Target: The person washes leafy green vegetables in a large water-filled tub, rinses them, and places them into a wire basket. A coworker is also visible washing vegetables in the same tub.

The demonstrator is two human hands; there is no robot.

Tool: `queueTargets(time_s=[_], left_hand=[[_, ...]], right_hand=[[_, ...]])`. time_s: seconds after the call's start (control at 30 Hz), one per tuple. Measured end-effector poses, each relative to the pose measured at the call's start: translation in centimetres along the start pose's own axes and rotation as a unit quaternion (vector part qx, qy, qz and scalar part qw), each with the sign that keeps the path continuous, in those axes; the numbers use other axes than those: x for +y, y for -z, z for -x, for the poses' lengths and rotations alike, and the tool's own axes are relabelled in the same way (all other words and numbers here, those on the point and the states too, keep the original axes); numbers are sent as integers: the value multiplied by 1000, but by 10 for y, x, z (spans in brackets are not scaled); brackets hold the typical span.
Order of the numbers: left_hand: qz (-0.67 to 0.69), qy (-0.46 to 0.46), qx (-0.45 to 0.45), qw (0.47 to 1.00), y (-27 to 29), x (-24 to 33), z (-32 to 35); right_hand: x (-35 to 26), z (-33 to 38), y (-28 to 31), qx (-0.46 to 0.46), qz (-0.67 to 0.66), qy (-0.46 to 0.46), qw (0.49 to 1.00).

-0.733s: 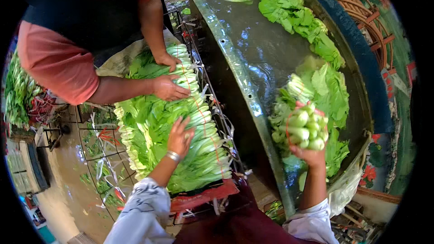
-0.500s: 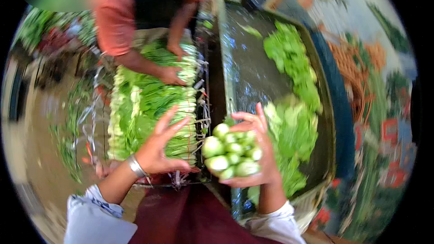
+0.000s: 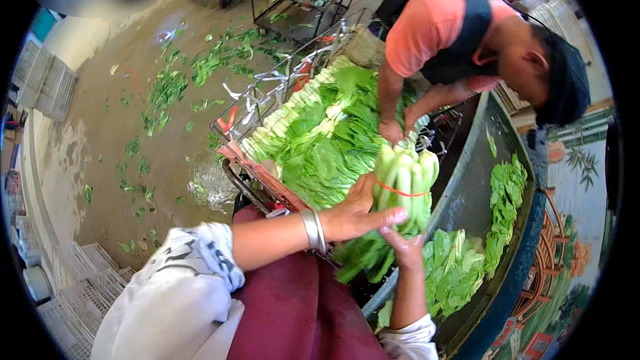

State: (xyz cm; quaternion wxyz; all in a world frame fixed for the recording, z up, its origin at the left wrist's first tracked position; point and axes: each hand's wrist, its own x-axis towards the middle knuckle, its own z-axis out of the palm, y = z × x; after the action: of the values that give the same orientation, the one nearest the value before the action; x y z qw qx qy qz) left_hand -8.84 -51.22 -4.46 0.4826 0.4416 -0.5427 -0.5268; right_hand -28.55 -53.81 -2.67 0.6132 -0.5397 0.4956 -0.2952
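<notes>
Your left hand [image 3: 357, 212] is closest to you, reaching across your dark red apron [image 3: 293, 313] with two metal bangles [image 3: 313, 230] on the wrist. Its fingers are curled onto the near side of a bundle of bok choy [image 3: 399, 190], thumb stretched along the lower stalks, so it grips the bundle. Your right hand [image 3: 405, 243] comes up from below, just under the left hand, and is wrapped around the leafy lower end of the same bundle; only the wrist and part of the palm show, the fingers being hidden behind the leaves. The bundle stands nearly upright between both hands, pale stalk ends up, dark leaves hanging down, with a red rubber band [image 3: 400, 192] around its middle.

Just to the right of your hands and below them lies the wet metal basin [image 3: 467, 193], with loose green leaves [image 3: 460, 267] lying in it near your right wrist and more [image 3: 507, 187] further along its rim.

Beyond your left hand, touching distance past the bundle, a wire cart [image 3: 267, 103] is packed with rows of stacked greens [image 3: 320, 140]. On the far side of it another person in an orange sleeve [image 3: 427, 27] bends over, both of their hands [image 3: 393, 130] pressed on the greens just above your bundle.

Far to the left of your hands, the wet concrete floor [image 3: 100, 153] is strewn with leaf scraps [image 3: 167, 90].
</notes>
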Motion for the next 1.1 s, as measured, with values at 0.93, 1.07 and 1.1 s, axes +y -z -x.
queueTargets(time_s=[0.93, 1.07, 1.1], left_hand=[[-188, 230, -34, 954, 378, 13, 124], [-83, 94, -146, 981, 359, 3, 63], [-48, 57, -189, 979, 349, 6, 44]], right_hand=[[316, -231, -315, -217, 482, 36, 848], [336, -232, -318, -208, 496, 44, 842], [322, -233, -311, -246, 482, 23, 841]])
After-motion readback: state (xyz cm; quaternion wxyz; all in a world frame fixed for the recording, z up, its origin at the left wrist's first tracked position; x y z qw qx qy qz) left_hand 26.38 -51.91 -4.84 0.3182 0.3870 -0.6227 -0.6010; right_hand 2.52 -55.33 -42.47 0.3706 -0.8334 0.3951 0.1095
